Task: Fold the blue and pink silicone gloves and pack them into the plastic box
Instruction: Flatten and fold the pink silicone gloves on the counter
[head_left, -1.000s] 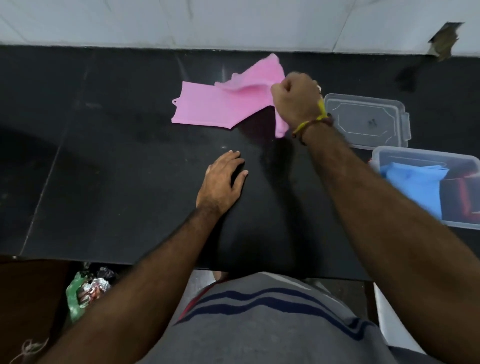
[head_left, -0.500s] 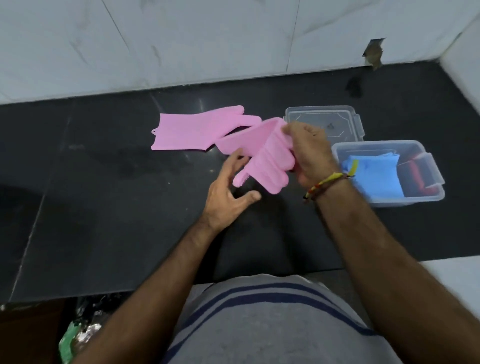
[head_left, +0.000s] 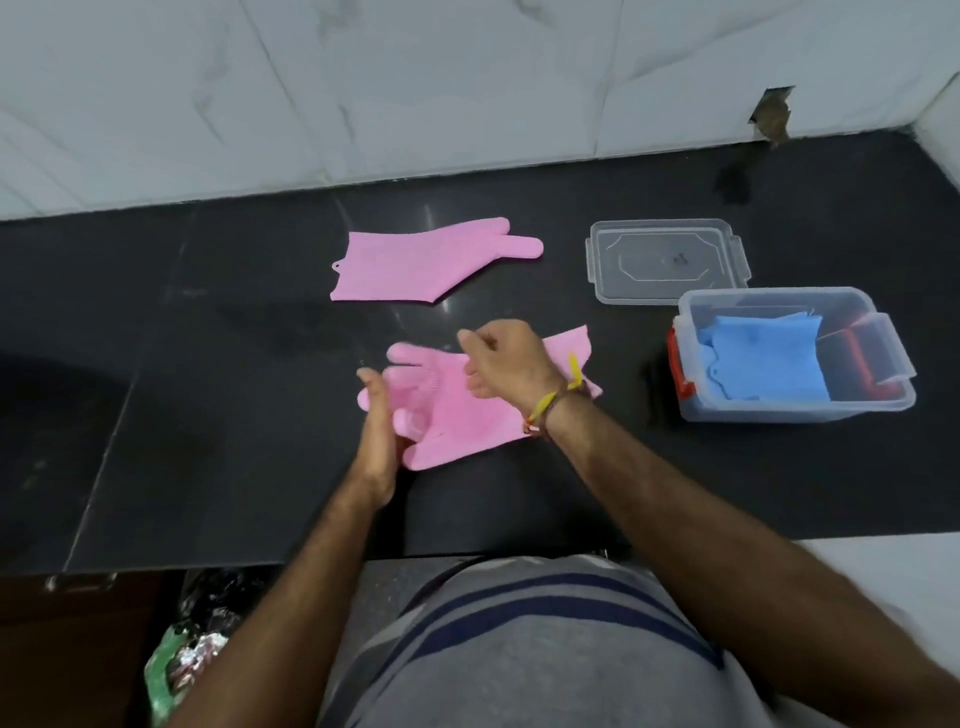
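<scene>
The black tabletop (head_left: 208, 415) spans the view; its left part runs out of frame and its near edge is covered in the middle by the person's grey striped shirt (head_left: 519, 649). At the right stands the clear plastic box (head_left: 800, 408), open, with folded blue gloves (head_left: 763, 364) lying inside; red latches show at its ends, the right one seen only dimly through the wall. Just beyond it, on the far side, the clear lid (head_left: 667, 260) lies flat on the tabletop, its near right corner hidden behind the box rim.

Two pink gloves are out. The far pink glove (head_left: 415, 262) lies flat and alone, cuff to the left, fingers pointing right, well apart from both hands. The near pink glove (head_left: 457, 415) lies in the middle of the tabletop, its fingers to the left and its cuff to the right; the bristled face is up, though the bristles are blurred and hard to make out.

The right hand (head_left: 506, 358) sits over the middle of this glove, hiding much of its palm and part of the cuff. Its fingers are curled and appear to pinch the far edge of the glove, but motion blur makes the grip uncertain. A yellow and red thread band (head_left: 550, 400) circles that wrist.

The left hand (head_left: 376, 415) stands on edge, flat and open, at the left side of the near glove, pressed against the glove's fingertips and covering some of them.
</scene>
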